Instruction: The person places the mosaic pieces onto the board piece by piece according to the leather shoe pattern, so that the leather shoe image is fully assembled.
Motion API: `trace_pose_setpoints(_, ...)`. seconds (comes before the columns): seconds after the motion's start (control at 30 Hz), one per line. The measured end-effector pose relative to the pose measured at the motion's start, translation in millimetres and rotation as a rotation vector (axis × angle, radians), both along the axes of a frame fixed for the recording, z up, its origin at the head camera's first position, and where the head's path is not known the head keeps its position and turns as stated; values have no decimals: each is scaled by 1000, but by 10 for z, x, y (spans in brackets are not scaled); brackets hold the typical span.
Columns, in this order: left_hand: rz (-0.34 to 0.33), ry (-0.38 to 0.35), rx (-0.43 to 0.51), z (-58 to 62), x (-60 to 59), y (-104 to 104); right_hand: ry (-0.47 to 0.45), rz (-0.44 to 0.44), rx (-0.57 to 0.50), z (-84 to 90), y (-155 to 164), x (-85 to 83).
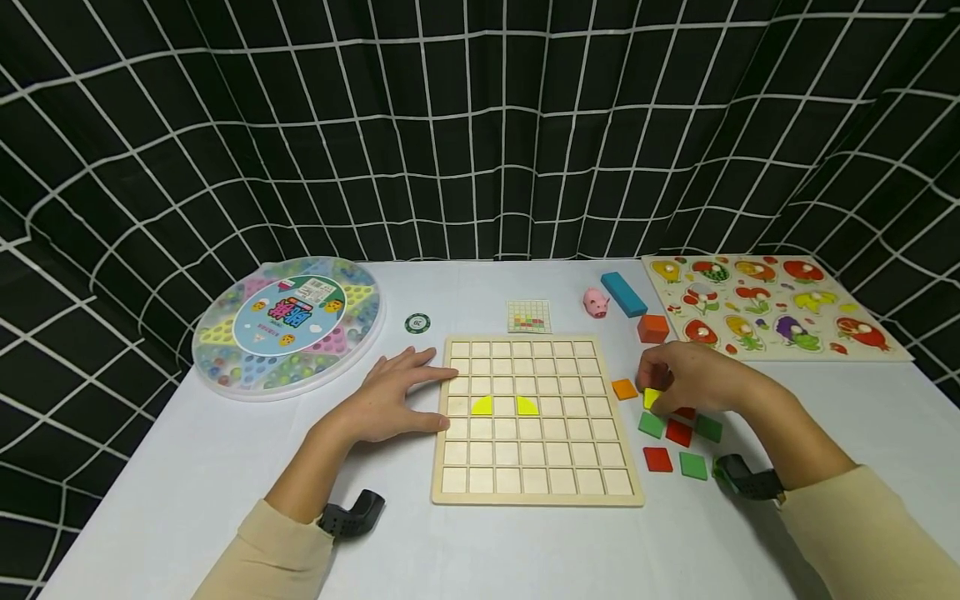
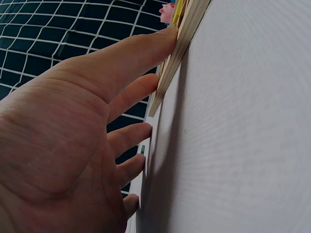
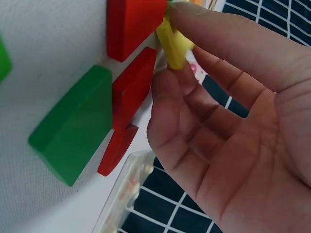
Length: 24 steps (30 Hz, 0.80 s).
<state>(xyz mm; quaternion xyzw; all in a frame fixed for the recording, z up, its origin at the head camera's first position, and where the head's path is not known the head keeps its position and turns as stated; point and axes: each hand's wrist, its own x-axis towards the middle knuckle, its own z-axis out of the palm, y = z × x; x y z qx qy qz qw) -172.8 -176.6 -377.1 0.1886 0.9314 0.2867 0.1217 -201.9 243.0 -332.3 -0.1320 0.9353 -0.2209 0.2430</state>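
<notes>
Now, across the white table (image 1: pixel 420 554), a wooden grid board (image 1: pixel 531 454) holds the middle!
Left hand (image 1: pixel 386 402) spread wide, thumb and forefinger touching the board's left edge; right hand (image 1: pixel 696 375), curled beside loose red and green tiles (image 1: pixel 679 432) right of the board, pinches a small yellow piece (image 1: pixel 651 399) between thumb and fingers.

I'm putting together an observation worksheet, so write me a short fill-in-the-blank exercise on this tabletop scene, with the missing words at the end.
1. The right hand pinches a ____ tile.
2. The left hand touches the ____ edge of the gridded board.
3. On the board lie ____ yellow rounded pieces.
4. The pink pig figure is beside a long ____ block.

Missing words: yellow; left; two; blue.
</notes>
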Motion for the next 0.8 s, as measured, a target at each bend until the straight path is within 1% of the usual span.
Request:
trace_pose_setpoints(0.17,-6,4,0,17,-13,8,11,9,-36,46,-3,-13)
trace_pose_setpoints(0.27,-5,1,-2,34,-16,11,46,19,-69,101,-16,-21)
trace_pose_setpoints(0.43,-2,-3,-6,45,-12,15,129,43,-153,199,-105,-3)
trace_pose_setpoints(0.5,-2,-2,-5,43,-12,16,147,49,-193,237,-160,6)
trace_pose_setpoints(0.6,-1,0,-1,38,-12,14,129,46,-247,285,-255,3)
trace_pose_setpoints(0.73,5,-6,4,25,-2,10,47,32,-300,323,-397,-5)
trace_pose_setpoints(0.8,6,-8,4,16,8,8,24,33,-316,325,-469,-3)
